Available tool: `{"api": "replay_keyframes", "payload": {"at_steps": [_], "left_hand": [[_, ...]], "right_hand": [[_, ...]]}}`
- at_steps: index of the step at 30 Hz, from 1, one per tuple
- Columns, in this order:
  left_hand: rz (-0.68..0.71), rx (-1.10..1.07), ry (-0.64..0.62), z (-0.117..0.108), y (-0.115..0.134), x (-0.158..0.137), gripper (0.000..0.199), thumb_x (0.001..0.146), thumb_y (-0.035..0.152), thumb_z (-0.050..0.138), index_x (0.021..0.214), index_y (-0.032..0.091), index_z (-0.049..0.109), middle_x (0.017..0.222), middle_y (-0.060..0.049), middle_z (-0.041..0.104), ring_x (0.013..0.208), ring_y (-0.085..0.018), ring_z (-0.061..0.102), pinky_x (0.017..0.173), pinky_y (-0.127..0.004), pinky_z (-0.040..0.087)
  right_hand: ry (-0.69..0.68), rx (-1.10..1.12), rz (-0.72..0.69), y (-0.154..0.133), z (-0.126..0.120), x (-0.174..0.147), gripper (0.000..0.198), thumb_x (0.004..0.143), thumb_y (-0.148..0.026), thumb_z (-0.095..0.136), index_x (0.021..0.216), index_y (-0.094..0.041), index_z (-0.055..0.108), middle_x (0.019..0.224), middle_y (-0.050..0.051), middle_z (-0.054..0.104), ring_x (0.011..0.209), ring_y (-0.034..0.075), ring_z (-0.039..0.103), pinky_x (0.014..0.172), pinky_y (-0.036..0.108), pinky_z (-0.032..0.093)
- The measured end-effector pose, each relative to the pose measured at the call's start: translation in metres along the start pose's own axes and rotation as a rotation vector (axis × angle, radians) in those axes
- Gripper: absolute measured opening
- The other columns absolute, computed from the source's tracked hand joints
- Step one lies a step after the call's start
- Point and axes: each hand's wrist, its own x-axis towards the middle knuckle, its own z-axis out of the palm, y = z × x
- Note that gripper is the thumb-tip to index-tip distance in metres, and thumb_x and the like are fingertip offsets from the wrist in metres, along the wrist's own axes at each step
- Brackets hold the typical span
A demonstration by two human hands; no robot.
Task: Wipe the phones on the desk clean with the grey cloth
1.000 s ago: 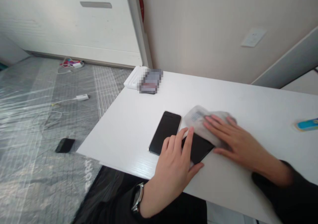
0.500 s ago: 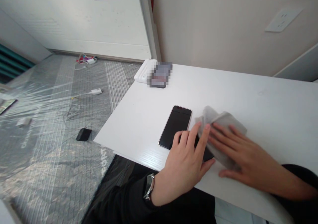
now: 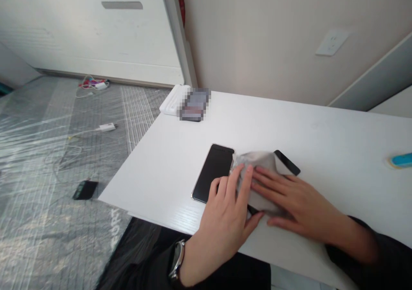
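Observation:
A grey cloth [image 3: 260, 200] lies bunched on the white table, under both hands. My right hand [image 3: 292, 202] presses flat on it with fingers spread. My left hand [image 3: 225, 212] reaches in from the near side, its fingertips at the cloth's left edge and its thumb against a dark phone-like slab [image 3: 253, 210], mostly hidden beneath cloth and hand. A black-screened phone [image 3: 214, 170] with a clear edge lies just left, partly behind my left fingers. Beyond my right hand a slim black piece [image 3: 288, 162] shows past the cloth; whether it joins the slab, I cannot tell.
At the table's [image 3: 144, 174] far left corner sit a white case [image 3: 174, 101] and a blurred-out phone [image 3: 195, 105]. A blue object [image 3: 401, 160] lies at the right. On the plastic-covered floor are a white charger [image 3: 107, 127] with cable and a black block [image 3: 85, 190].
My right hand and the cloth have shifted left over the dark slab, uncovering the slim black piece. The view has turned right, bringing the blue object into sight.

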Motion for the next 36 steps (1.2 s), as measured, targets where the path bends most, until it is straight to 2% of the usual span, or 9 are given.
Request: {"api": "replay_keyframes", "payload": {"at_steps": [4, 9, 12, 15, 20, 25, 30, 34, 36], "left_hand": [[0.0, 0.022, 0.038, 0.003, -0.002, -0.001, 0.097, 0.094, 0.049, 0.069, 0.163, 0.008, 0.015, 0.164, -0.022, 0.036, 0.139, -0.038, 0.044, 0.106, -0.049, 0.04], [0.025, 0.036, 0.104, 0.01, -0.007, -0.002, 0.102, 0.093, 0.05, 0.071, 0.164, 0.008, 0.011, 0.161, -0.022, 0.041, 0.14, -0.037, 0.043, 0.109, -0.049, 0.038], [0.011, 0.035, 0.127, 0.011, -0.008, -0.001, 0.104, 0.091, 0.052, 0.073, 0.164, 0.008, 0.013, 0.159, -0.022, 0.042, 0.134, -0.038, 0.047, 0.106, -0.048, 0.041], [0.015, 0.05, 0.134, 0.01, -0.008, -0.002, 0.103, 0.091, 0.051, 0.072, 0.164, 0.008, 0.014, 0.158, -0.022, 0.043, 0.132, -0.038, 0.049, 0.104, -0.048, 0.043], [0.048, 0.068, 0.185, 0.01, -0.01, -0.002, 0.093, 0.098, 0.055, 0.059, 0.164, 0.008, 0.014, 0.156, -0.023, 0.045, 0.13, -0.037, 0.05, 0.104, -0.049, 0.044], [0.03, 0.084, 0.18, 0.01, -0.009, -0.002, 0.091, 0.098, 0.055, 0.058, 0.163, 0.007, 0.017, 0.154, -0.023, 0.046, 0.124, -0.036, 0.052, 0.102, -0.049, 0.045], [0.057, 0.098, 0.22, 0.012, -0.011, -0.002, 0.083, 0.103, 0.056, 0.047, 0.163, 0.007, 0.018, 0.153, -0.022, 0.047, 0.126, -0.036, 0.051, 0.102, -0.047, 0.044], [0.046, 0.109, 0.219, 0.011, -0.01, -0.002, 0.083, 0.103, 0.056, 0.047, 0.163, 0.007, 0.019, 0.153, -0.022, 0.047, 0.125, -0.036, 0.052, 0.101, -0.047, 0.044], [0.04, 0.11, 0.216, 0.011, -0.01, -0.002, 0.084, 0.102, 0.057, 0.047, 0.163, 0.006, 0.02, 0.154, -0.022, 0.046, 0.125, -0.036, 0.052, 0.101, -0.047, 0.044]], "right_hand": [[0.078, -0.102, 0.233, 0.015, -0.004, -0.006, 0.082, 0.102, -0.062, 0.051, 0.167, -0.025, 0.017, 0.167, 0.015, 0.036, 0.153, 0.038, 0.036, 0.118, 0.066, 0.035], [-0.072, 0.121, -0.063, -0.007, -0.001, 0.005, 0.097, 0.093, -0.077, 0.053, 0.165, -0.019, 0.025, 0.168, 0.013, 0.034, 0.156, 0.031, 0.032, 0.129, 0.055, 0.02], [-0.021, 0.064, 0.095, 0.004, -0.004, 0.002, 0.084, 0.1, -0.068, 0.051, 0.165, -0.023, 0.024, 0.167, 0.012, 0.035, 0.156, 0.031, 0.032, 0.129, 0.06, 0.018], [0.03, -0.005, 0.211, 0.009, -0.007, -0.003, 0.087, 0.099, -0.067, 0.054, 0.166, -0.022, 0.021, 0.168, 0.013, 0.032, 0.158, 0.035, 0.023, 0.126, 0.066, 0.019], [-0.088, 0.178, -0.08, -0.004, -0.006, 0.004, 0.092, 0.097, -0.074, 0.049, 0.165, -0.019, 0.024, 0.168, 0.01, 0.033, 0.158, 0.027, 0.027, 0.132, 0.052, 0.008], [0.037, 0.024, 0.224, 0.015, -0.009, -0.002, 0.08, 0.101, -0.065, 0.051, 0.164, -0.02, 0.03, 0.168, 0.012, 0.034, 0.159, 0.034, 0.022, 0.128, 0.064, 0.013], [-0.075, 0.177, -0.086, 0.001, -0.004, 0.004, 0.092, 0.097, -0.073, 0.052, 0.166, -0.02, 0.022, 0.169, 0.007, 0.033, 0.159, 0.025, 0.023, 0.132, 0.051, 0.008], [0.006, 0.069, 0.165, 0.009, -0.005, 0.001, 0.079, 0.102, -0.064, 0.051, 0.165, -0.023, 0.025, 0.169, 0.009, 0.033, 0.158, 0.03, 0.026, 0.13, 0.059, 0.013], [0.015, 0.042, 0.196, 0.007, -0.005, 0.0, 0.085, 0.1, -0.067, 0.052, 0.165, -0.02, 0.025, 0.17, 0.01, 0.03, 0.159, 0.034, 0.021, 0.129, 0.061, 0.014]]}}
